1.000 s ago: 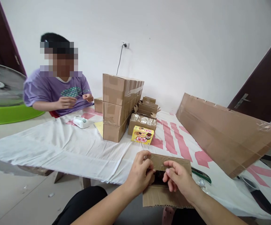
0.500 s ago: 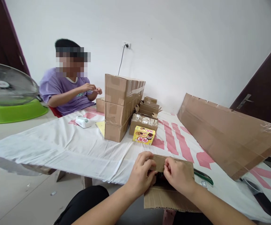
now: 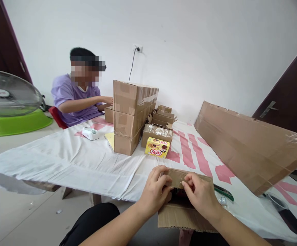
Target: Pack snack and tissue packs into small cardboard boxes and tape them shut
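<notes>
Room: white wall (image 3: 202, 51), dark doors at far left & far right, socket w/ a black cord high on the wall. Bench (image 3: 87, 160) runs across the view, covered w/ white cloth w/ pink stripes.

Long cardboard slab (image 3: 248, 143) lies at right, taped, long axis running from mid-bench toward the near right corner. Fan (image 3: 10, 92) on a green base at far left. Another person in a purple shirt (image 3: 68, 99) sits at the far side, arm reaching toward the box stack (image 3: 131, 116): 3 taped brown cartons, one on another. Just right of the stack are smaller cartons & a yellow printed box (image 3: 157, 147) in front of them. A small white device (image 3: 90, 133) lies left of the stack.

Small cardboard box (image 3: 181, 208) sits at the near bench edge, right in front of the wearer, long axis left-right, flaps open; far flap stands up w/ tape on it, near flap hangs toward the lap. Plain brown, corrugated edge showing, something dark inside.

Left hand (image 3: 155, 193): fingers curled on the far flap's left part, gripping it. Right hand (image 3: 201, 194): fingers pinched closed on the flap's top edge. Green-handled tool (image 3: 222, 192) lies just right of the box.
</notes>
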### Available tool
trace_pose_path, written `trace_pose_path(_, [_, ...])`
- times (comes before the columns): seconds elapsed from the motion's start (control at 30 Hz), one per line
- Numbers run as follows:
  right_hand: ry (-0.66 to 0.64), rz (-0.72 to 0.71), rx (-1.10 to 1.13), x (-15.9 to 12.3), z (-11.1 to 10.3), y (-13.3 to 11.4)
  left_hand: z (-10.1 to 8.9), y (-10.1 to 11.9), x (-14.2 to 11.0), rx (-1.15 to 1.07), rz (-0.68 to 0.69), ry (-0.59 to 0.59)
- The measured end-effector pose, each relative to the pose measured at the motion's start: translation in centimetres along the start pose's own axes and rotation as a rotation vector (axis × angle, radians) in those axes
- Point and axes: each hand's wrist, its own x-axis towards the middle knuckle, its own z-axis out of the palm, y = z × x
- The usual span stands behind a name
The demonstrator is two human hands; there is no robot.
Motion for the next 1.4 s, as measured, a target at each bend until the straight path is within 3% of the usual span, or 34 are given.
trace_pose_path(0.1, [-0.083,0.106,-0.020,0.1,-0.2,-0.3,0.0,-0.1,0.0,0.012,0.001,-0.003])
trace_pose_path(0.27, [-0.152,0.102,-0.141,0.6,0.4,-0.8,0.1,-0.2,0.1,0.022,0.005,0.002])
trace_pose_path(0.43, [-0.074,0.021,-0.186,0.7,0.7,-0.9,-0.1,-0.2,0.2,0.037,0.052,0.009])
trace_pose_path(0.63, [0.060,-0.174,-0.310,0.3,1.2,-0.6,-0.1,0.0,0.0,0.036,0.080,0.036])
trace_pose_path(0.8, [0.124,-0.292,-0.258,0.0,1.4,-0.2,-0.1,0.0,-0.1,0.031,0.099,0.029])
trace_pose_path(0.9, [0.076,-0.245,-0.217,-0.1,0.7,-0.2,-0.1,0.0,-0.1,0.031,0.093,0.022])
trace_pose_path(1.1, [-0.044,0.037,-0.138,0.6,-1.4,-0.9,0.0,0.1,0.2,0.058,0.068,0.010])
trace_pose_path(1.23, [-0.084,0.009,-0.163,1.0,-1.0,-1.5,0.0,0.0,0.2,0.069,0.075,0.018])
trace_pose_path(1.4, [-0.013,-0.079,-0.206,1.1,0.2,-1.1,-0.1,0.0,0.1,0.082,0.081,0.005])
